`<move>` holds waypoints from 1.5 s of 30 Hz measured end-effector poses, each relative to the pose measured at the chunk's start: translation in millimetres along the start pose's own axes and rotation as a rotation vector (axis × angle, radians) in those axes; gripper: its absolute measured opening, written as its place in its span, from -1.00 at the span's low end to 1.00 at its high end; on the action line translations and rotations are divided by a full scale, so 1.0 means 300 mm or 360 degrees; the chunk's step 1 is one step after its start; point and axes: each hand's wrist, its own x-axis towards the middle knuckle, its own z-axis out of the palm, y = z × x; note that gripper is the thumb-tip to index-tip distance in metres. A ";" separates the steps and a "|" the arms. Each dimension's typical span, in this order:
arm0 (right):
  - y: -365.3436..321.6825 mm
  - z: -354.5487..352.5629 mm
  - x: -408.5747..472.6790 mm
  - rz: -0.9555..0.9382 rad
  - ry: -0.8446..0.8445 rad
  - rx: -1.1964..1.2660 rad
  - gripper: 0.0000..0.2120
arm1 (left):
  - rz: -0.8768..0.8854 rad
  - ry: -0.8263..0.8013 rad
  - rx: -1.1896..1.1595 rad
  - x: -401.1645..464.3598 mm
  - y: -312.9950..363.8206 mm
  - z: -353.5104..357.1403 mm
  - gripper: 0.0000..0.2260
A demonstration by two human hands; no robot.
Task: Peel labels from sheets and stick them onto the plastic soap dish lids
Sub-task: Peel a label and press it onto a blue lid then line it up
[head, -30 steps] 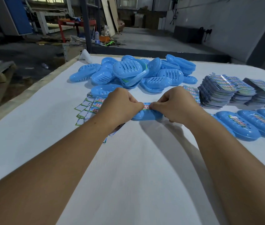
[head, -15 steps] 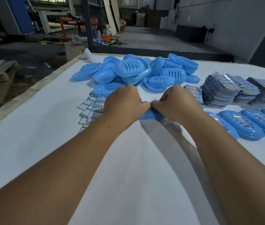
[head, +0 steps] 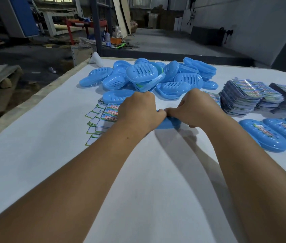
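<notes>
A big white table (head: 33, 155) fills the near part. Far off on the floor stand a plastic bottle (head: 107, 38) and an orange box (head: 116, 40). A red frame (head: 79, 25) stands far left, near a blue cabinet (head: 25, 14).

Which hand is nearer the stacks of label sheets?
Right. The right hand lies just left of the stacks of label sheets; the left hand is farther left.
</notes>
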 end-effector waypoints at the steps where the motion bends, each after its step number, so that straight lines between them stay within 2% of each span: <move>1: 0.003 -0.002 -0.001 0.0007 -0.0004 0.0004 -0.51 | 0.0004 0.0009 0.0001 0.001 -0.002 0.002 -0.69; 9: 0.053 0.009 0.007 0.0162 -0.0207 0.0406 -0.42 | -0.0221 -0.0174 -0.0286 0.011 -0.067 0.013 -0.62; 12: 0.064 0.011 0.010 0.0163 -0.0119 0.0584 -0.44 | -0.0279 -0.0087 -0.0471 0.012 -0.081 0.013 -0.66; 14: 0.071 0.006 0.014 0.0108 0.0063 0.0739 -0.50 | -0.0297 0.0005 -0.0530 0.014 -0.083 0.009 -0.68; 16: 0.071 0.000 0.016 0.0002 0.0208 0.0836 -0.65 | -0.0273 0.0087 -0.0545 0.014 -0.083 0.006 -0.69; 18: 0.058 -0.001 0.004 -0.0136 0.0213 0.0838 -0.90 | -0.0223 0.0121 -0.0553 0.011 -0.085 0.004 -0.69; 19: 0.047 0.000 -0.009 -0.0213 0.0138 0.0831 -0.93 | -0.0202 0.0124 -0.0566 0.009 -0.087 0.005 -0.69; 22: 0.023 0.016 -0.041 -0.0437 -0.0161 0.0698 -0.58 | -0.0167 0.0149 -0.0614 0.006 -0.091 0.006 -0.70; 25: 0.005 0.026 -0.080 -0.0484 -0.0294 0.0576 -0.38 | -0.0134 0.0183 -0.0639 0.005 -0.095 0.009 -0.71; 30: 0.004 0.011 -0.118 -0.0435 -0.0185 0.0278 -0.46 | -0.0091 0.0187 -0.0668 0.001 -0.098 0.014 -0.72; 37: 0.023 -0.006 -0.183 -0.0176 -0.0019 -0.0281 -0.37 | -0.0044 0.0149 -0.0679 -0.006 -0.105 0.015 -0.74; 45: 0.104 -0.030 -0.295 0.0127 0.0195 -0.0507 -0.34 | -0.0021 0.0143 -0.0694 -0.019 -0.103 0.004 -0.76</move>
